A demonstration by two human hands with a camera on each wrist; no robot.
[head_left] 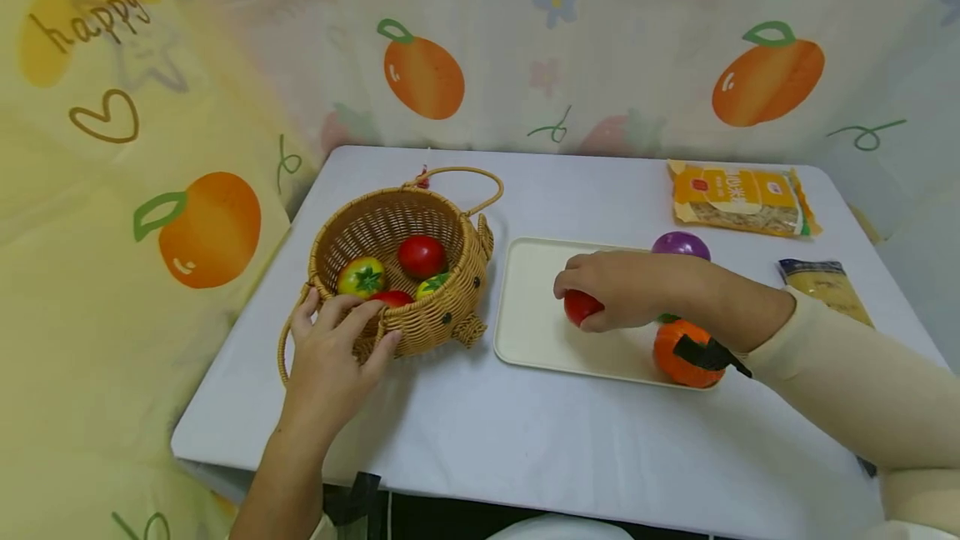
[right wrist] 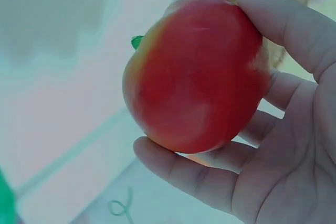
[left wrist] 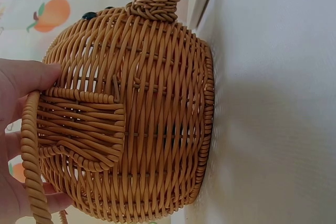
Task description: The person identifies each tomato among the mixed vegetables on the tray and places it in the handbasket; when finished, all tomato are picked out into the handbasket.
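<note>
In the head view, a round wicker basket (head_left: 420, 333) with an animal face stands on the left of the table. My left hand (head_left: 330, 357) grips its near rim, the thumb (left wrist: 44, 76) pressing the outer weave in the left wrist view. Inside lie a red tomato (head_left: 422, 257), a yellow-green tomato (head_left: 362, 277) and more fruit partly hidden by the rim. Over a cream tray (head_left: 528, 307), my right hand (head_left: 626, 286) holds another red tomato (right wrist: 197, 77) between thumb and fingers; a bit of green stem shows in the right wrist view.
A purple onion (head_left: 681, 245) and an orange pumpkin (head_left: 684, 350) are at the tray's right side, partly behind my right forearm. A yellow food packet (head_left: 742, 205) lies at the back right, and a darker packet (head_left: 825, 286) nearer the right edge. The basket's loop handle (head_left: 491, 190) sticks up behind.
</note>
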